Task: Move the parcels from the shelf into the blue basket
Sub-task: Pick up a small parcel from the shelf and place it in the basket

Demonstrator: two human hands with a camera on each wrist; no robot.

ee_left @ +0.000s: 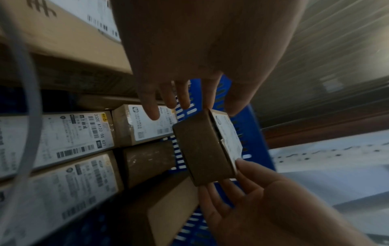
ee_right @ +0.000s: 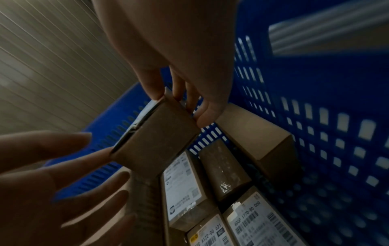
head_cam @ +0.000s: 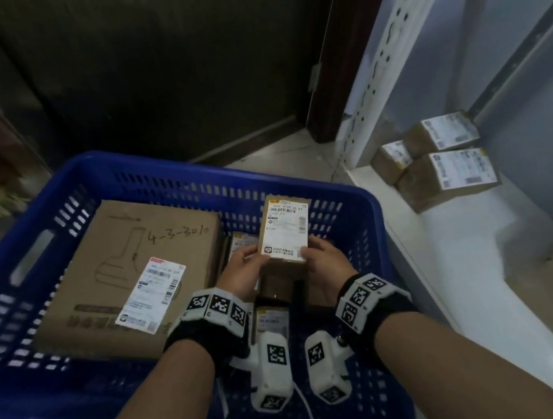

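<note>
Above the blue basket (head_cam: 145,159) I hold a small brown parcel (head_cam: 286,229) with a white label on top. My right hand (head_cam: 326,262) pinches its near right corner, thumb on the label and fingers beneath, as the right wrist view shows on the parcel (ee_right: 155,133) under the right hand (ee_right: 179,41). My left hand (head_cam: 241,272) is at the near left corner with fairly straight, spread fingers (ee_right: 105,153), one tip touching the box. In the left wrist view the parcel (ee_left: 202,149) hangs between the left hand (ee_left: 200,50) and the right hand (ee_left: 273,208). Three labelled parcels (head_cam: 447,174) lie on the white shelf (head_cam: 461,240) at right.
A large carton (head_cam: 129,260) marked 4-3-301 fills the basket's left half. Several small labelled parcels (ee_left: 145,123) lie packed in rows on the basket floor below the held one. The perforated basket wall (ee_right: 315,99) stands close on the right. A slotted shelf post (head_cam: 382,59) rises behind.
</note>
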